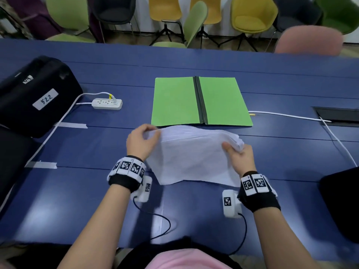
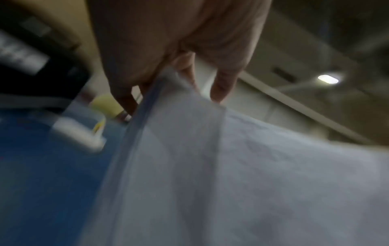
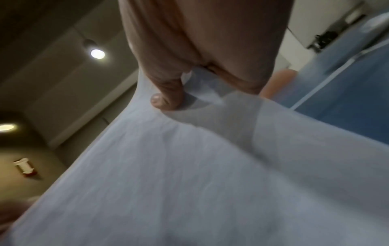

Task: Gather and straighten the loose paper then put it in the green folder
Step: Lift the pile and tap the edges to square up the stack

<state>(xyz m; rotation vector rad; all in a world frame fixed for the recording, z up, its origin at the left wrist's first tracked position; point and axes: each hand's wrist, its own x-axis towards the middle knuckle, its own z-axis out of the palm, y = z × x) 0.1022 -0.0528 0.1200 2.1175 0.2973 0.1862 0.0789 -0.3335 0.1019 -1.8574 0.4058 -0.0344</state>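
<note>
We hold the paper stack [image 1: 194,152] just above the counter [image 1: 281,90], our left hand [image 1: 140,141] and right hand [image 1: 240,156] pinching its side edges, near the open green folder [image 1: 174,101]. We judge it wise to tap the lower edge square on the counter, keeping a loose grip so the sheets slide level.

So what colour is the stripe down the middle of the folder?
Black. The spine runs between the two green halves of the folder; clearest in the head view.
</note>
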